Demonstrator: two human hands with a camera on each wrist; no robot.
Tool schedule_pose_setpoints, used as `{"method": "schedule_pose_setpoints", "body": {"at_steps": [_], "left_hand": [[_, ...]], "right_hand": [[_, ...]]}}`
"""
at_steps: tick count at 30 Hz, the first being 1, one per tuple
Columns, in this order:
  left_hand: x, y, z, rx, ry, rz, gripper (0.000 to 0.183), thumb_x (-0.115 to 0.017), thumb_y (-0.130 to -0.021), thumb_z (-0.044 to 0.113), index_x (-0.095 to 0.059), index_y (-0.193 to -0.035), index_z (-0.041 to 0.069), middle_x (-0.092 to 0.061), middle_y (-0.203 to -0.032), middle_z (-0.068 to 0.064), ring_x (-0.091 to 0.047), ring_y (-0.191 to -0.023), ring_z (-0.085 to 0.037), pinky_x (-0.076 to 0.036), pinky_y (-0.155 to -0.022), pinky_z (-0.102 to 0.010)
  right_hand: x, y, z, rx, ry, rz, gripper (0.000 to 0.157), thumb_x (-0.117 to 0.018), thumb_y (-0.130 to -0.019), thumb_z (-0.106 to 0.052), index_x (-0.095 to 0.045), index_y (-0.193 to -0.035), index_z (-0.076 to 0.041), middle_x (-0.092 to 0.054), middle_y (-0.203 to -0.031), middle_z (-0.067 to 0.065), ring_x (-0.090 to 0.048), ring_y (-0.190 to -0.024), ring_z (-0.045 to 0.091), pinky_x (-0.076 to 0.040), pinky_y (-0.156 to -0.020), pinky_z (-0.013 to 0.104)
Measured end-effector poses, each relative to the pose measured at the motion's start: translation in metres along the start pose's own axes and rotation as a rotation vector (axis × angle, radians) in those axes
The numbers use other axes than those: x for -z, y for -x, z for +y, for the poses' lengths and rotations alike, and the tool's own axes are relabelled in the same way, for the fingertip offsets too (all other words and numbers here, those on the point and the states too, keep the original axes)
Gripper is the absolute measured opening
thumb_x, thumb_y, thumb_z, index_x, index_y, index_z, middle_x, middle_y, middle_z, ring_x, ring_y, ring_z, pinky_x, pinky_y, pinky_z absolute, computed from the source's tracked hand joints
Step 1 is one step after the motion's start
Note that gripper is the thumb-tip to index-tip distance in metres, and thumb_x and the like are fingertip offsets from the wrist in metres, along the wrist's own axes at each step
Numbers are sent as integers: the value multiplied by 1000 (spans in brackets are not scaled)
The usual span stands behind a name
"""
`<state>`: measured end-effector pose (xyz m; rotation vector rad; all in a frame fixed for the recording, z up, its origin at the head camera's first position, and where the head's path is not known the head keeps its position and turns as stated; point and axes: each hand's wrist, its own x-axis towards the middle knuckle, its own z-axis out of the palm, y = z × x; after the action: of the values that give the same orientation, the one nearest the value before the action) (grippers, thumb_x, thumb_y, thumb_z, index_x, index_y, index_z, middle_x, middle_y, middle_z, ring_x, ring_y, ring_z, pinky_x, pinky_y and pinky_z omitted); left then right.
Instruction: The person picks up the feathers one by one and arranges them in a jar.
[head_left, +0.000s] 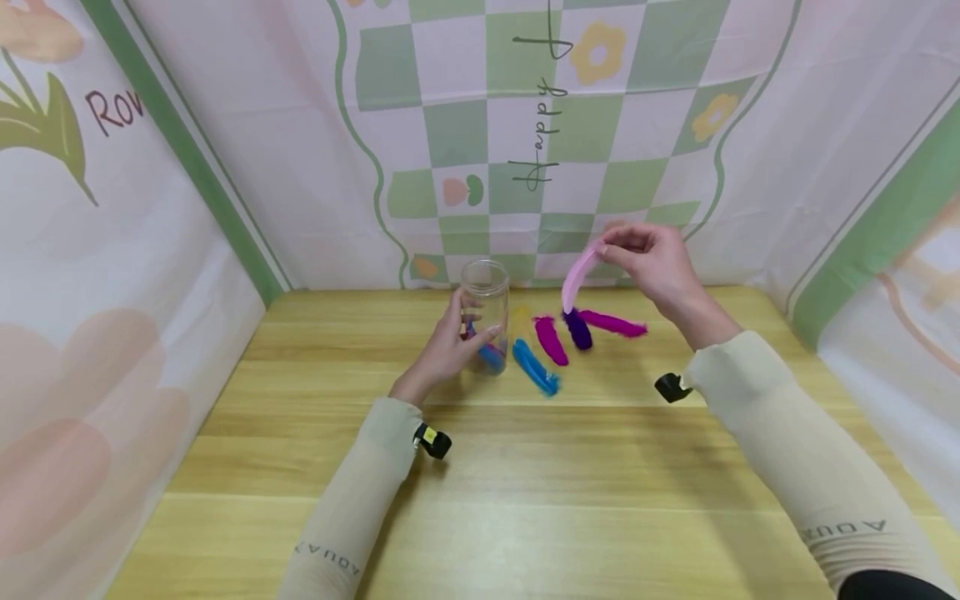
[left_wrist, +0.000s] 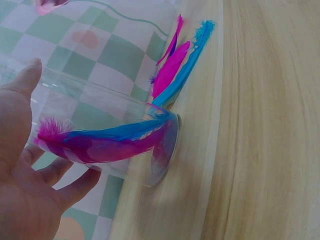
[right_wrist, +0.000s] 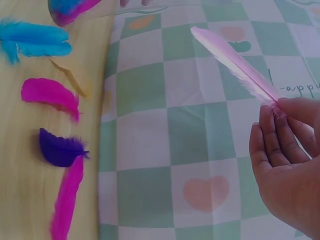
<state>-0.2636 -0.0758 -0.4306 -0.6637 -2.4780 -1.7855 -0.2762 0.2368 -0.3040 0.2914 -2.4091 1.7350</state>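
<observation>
My left hand (head_left: 447, 343) grips a clear jar (head_left: 486, 287) that stands on the table, its fingers and thumb around the side. Inside the jar lie blue and magenta feathers (left_wrist: 107, 145), seen best in the left wrist view. Up in the air, my right hand (head_left: 660, 265) pinches a pale pink feather (right_wrist: 235, 62) by its fluffy end, the other end pointing down toward the table. Below it on the wood lie a dark purple feather (head_left: 577, 330), two magenta feathers (head_left: 551, 340), a blue feather (head_left: 536, 367) and a yellow feather (right_wrist: 75, 79).
The wooden table (head_left: 495, 500) meets a checked cloth backdrop (head_left: 517, 125) just behind the jar and feathers. Cloth walls also rise at the left and right. Small black cameras (head_left: 435, 442) sit on both wrists.
</observation>
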Motion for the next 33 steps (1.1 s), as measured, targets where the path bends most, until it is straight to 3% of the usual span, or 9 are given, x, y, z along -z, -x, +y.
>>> {"method": "schedule_pose_setpoints", "body": {"at_steps": [7,15,26,33], "left_hand": [[0,0,-1,1,11,-2,64,-66,-102,26,-26,-151,21,-43,-149,-22,-48,-134,-44,-48,-105,-54],[0,0,-2,-3,6,-4,60,-66,-102,22,-28,-148,20,-44,-148,-21,-49,-133,-43,-48,-104,-53],[0,-1,-1,3,24,-7,63,-67,-101,22,-27,-150,18,-44,-148,-21,-48,-133,-41,-48,-104,-55],[0,-1,-2,-11,-7,1,59,-66,-102,24,-29,-147,19,-45,-147,-21,-52,-129,-31,-50,-102,-50]], "right_hand": [[-1,-1,-9,-12,12,-13,28,-74,-97,-21,-71,-117,-1,-74,-102,-2,-68,-96,15,-54,-81,18],[-4,-4,-18,17,-4,-16,26,-73,-97,-16,-70,-118,0,-73,-103,0,-69,-95,16,-56,-84,18],[-8,-5,-31,25,26,-7,27,-73,-97,-21,-71,-118,-3,-74,-105,1,-68,-97,16,-55,-84,18],[-11,-6,-37,39,-2,-9,28,-74,-97,-21,-71,-118,-2,-74,-104,1,-67,-97,17,-55,-84,19]]}}
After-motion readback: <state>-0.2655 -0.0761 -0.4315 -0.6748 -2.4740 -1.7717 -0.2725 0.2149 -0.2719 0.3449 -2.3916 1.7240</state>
